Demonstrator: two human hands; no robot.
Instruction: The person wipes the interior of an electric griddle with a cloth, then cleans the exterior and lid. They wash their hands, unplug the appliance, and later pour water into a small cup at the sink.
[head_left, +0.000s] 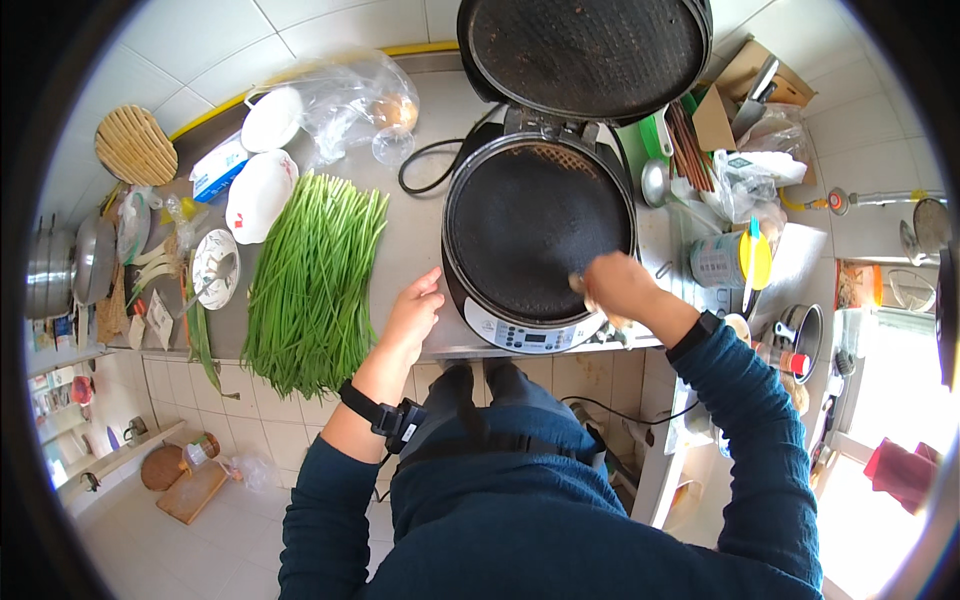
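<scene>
A round black electric griddle (540, 232) lies open in front of me, its ridged lid (585, 56) tilted up at the back. My right hand (615, 287) is closed around a small pale object at the pan's lower right edge; the fist hides most of it and I cannot tell what it is. Just left of the griddle, my left hand (412, 311) holds nothing, its fingers apart. Below the pan, the control panel (535, 337) with buttons and a small display faces me. A large bunch of green garlic chives (315, 277) is spread on the counter to the left.
White dishes (261, 195), a patterned bowl (215, 270) and a clear plastic bag (341, 97) stand left and behind. At right are a metal ladle (655, 182), chopsticks (688, 146), a yellow-lidded can (727, 259) and knives. A black cord (427, 189) loops behind the griddle.
</scene>
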